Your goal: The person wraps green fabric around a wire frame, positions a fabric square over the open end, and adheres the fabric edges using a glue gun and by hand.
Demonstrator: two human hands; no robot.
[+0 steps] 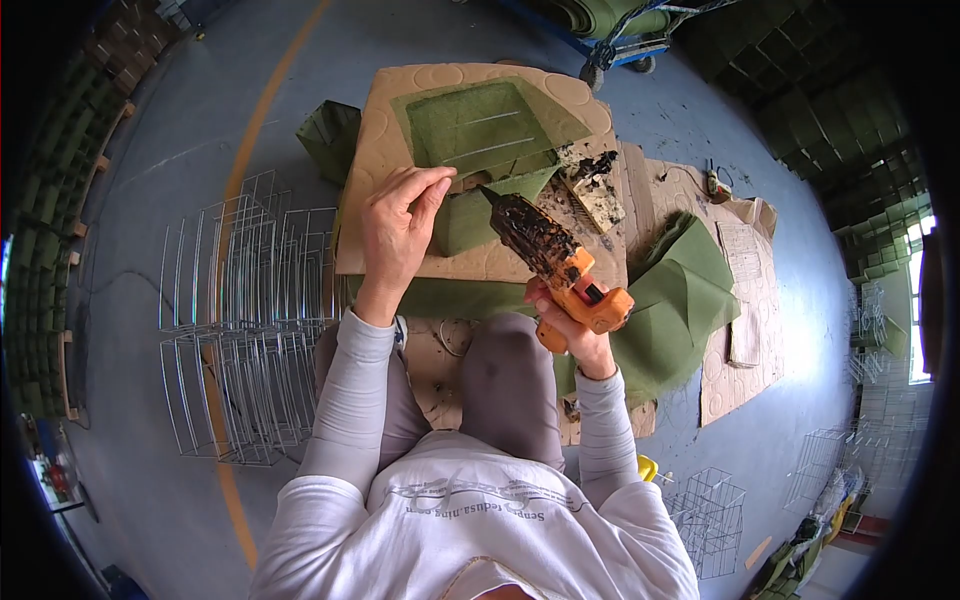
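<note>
A green felt-like fabric box (482,122) lies on a cardboard-topped work surface (385,250), with pale thin lines, perhaps wires, across it. At its near edge, my left hand (402,222) pinches with thumb and forefinger, seemingly on the rim of the green fabric (470,218). My right hand (578,328) is closed around the handle of an orange glue gun (545,255), whose front is caked in black residue. Its dark nozzle points up and left, close to the fabric's edge. Beside the gun lies a pale block (597,203) smeared with black lumps.
Wire frames (250,330) stand on the floor at left. Loose green fabric (675,310) lies at right, over a cardboard sheet (750,290). A green fabric box (330,135) sits behind the surface at left. A blue wheeled cart (620,45) carries green rolls; stacks of green boxes line both sides.
</note>
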